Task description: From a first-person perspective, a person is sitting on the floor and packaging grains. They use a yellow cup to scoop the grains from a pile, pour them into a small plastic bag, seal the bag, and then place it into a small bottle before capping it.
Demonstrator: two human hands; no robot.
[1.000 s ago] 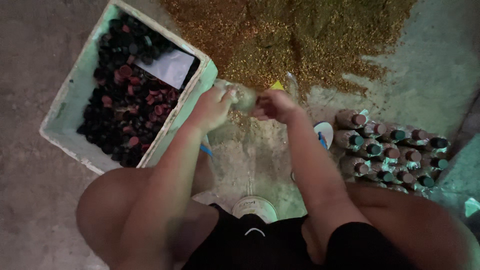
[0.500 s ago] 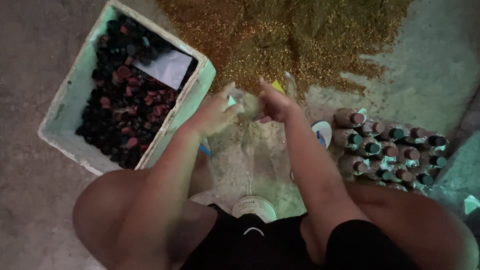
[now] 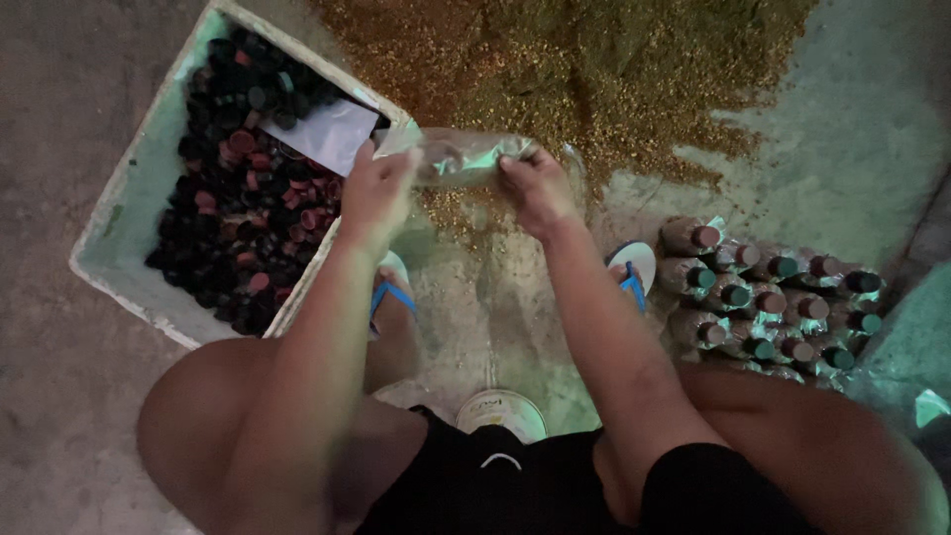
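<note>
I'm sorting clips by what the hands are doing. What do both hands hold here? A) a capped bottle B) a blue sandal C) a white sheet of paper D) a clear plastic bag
D: the left hand and the right hand each pinch one end of a clear plastic bag, stretched between them above the brown granular pile.

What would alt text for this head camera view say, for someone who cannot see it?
Seen from above, a crouching person's left hand and right hand stretch a clear bag between them over a pile of brown granules. A white box of dark caps sits at left; filled capped bags at right.
</note>
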